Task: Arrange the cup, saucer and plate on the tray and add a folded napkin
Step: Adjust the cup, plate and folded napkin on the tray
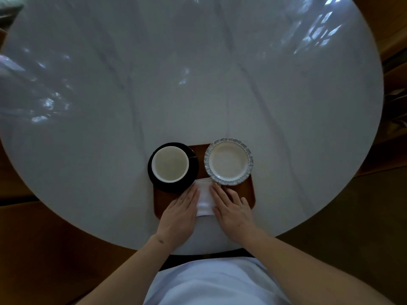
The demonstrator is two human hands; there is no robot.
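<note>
A brown wooden tray point(250, 194) lies at the near edge of the table. On its left stands a white cup point(170, 164) on a black saucer point(193, 170). A white plate point(228, 161) with a blue scalloped rim sits on the tray's right. A folded white napkin point(204, 199) lies in the tray's front middle, its far end tucked by the plate. My left hand point(179, 213) rests flat along the napkin's left side, my right hand point(232, 209) flat along its right side. Both hands have straight fingers and press down without gripping.
The round white marble table point(198, 84) spreads far beyond the tray. Wooden flooring shows around it, and wooden furniture stands at the right edge point(394, 73). My torso in a light garment point(211, 282) is against the table's near edge.
</note>
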